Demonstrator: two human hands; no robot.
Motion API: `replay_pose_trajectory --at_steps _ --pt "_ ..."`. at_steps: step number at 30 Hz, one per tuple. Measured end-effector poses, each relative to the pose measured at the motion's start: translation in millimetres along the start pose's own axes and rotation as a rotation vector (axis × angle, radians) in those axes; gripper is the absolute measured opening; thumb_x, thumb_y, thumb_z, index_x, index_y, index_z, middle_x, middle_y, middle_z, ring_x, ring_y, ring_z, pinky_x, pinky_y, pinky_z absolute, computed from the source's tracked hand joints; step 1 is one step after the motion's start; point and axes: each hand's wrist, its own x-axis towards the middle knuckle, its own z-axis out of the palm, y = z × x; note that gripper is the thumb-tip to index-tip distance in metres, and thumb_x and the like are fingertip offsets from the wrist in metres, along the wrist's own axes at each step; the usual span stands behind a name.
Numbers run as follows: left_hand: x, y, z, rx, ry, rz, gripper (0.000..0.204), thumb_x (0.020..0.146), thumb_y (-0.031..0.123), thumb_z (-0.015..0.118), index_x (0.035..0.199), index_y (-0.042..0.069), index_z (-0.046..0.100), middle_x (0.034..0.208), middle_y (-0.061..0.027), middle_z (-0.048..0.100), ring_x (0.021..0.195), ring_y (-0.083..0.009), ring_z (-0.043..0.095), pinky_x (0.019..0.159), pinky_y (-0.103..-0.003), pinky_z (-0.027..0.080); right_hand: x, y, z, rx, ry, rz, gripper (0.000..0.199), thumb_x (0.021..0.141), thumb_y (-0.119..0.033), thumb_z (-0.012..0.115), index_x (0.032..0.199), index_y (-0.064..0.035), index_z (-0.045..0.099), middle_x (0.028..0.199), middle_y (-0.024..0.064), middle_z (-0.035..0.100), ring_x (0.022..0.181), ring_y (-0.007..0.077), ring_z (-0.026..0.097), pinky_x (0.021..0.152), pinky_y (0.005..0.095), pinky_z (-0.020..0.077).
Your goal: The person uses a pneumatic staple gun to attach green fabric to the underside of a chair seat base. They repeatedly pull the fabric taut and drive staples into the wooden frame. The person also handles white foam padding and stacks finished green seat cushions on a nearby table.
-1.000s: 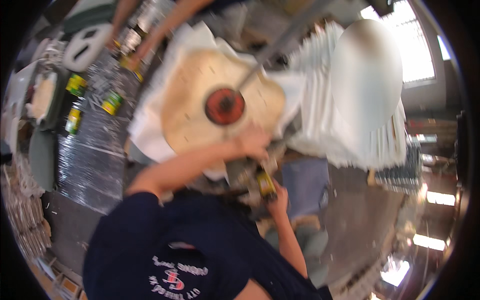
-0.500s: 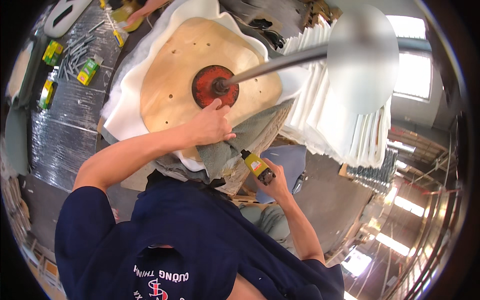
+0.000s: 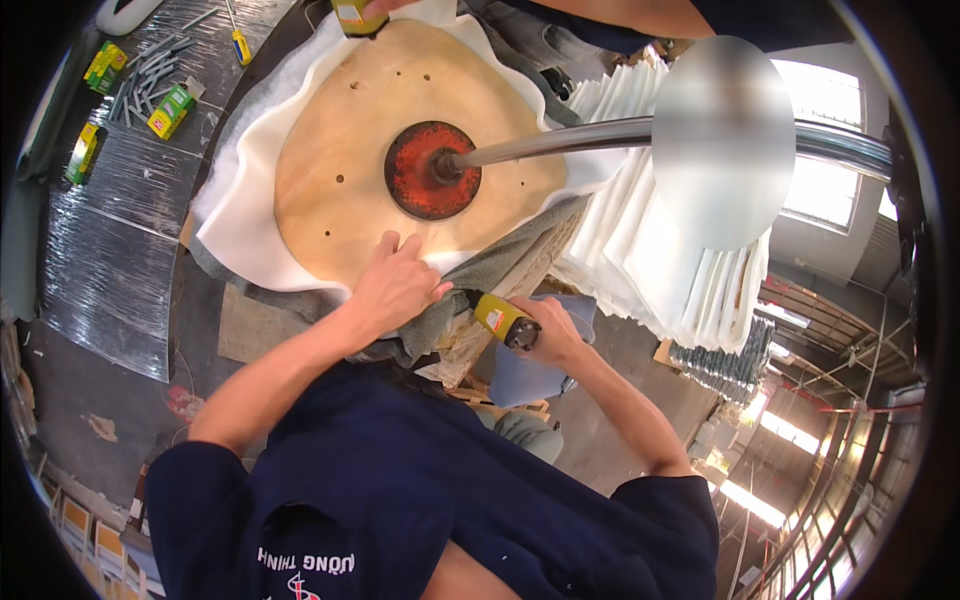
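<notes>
1 stapler (image 3: 498,316) – in RH (image 3: 548,332), LH (image 3: 397,287) at fabric (image 3: 424,325)

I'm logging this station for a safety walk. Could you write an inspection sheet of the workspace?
Surface: dark, shiny tabletop at the left.
Job's things: wooden panel with holes; red disc on it, metal pole joined at its centre; white padding and grey fabric past the panel's edges.
Clutter: three green-and-yellow boxes, loose grey strips and a yellow-handled tool on the tabletop.
Hands: left hand at the panel's near edge; right hand grips a yellow power tool.
Cables: nothing clearly seen.
Surroundings: stacked white sheets at the right; another person's hand at the top.
</notes>
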Motion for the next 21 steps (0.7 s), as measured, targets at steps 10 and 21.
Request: replay_pose_trajectory --at_steps 10,21 --pt "-22 41 13 0.044 0.090 -0.175 0.043 0.097 0.044 0.071 0.072 0.010 0.077 0.068 -0.0044 0.071 0.093 -0.0240 0.061 0.090 -0.045 0.041 17 33 -19 -0.184 -0.058 -0.158 0.042 0.070 -0.022 0.086 0.108 -0.0093 0.074 0.088 0.0190 0.074 0.085 0.0440 0.072 0.075 0.0516 0.0577" --pt "59 42 -28 0.057 -0.339 -0.242 0.056 0.096 0.060 0.067 0.087 0.007 0.079 0.082 -0.0170 0.075 0.097 -0.0357 0.075 0.087 -0.050 0.053 -46 102 77 0.307 0.330 0.055 0.049 0.075 -0.014 0.085 0.122 -0.0030 0.073 0.095 0.0219 0.076 0.091 0.0442 0.073 0.081 0.0445 0.0588"
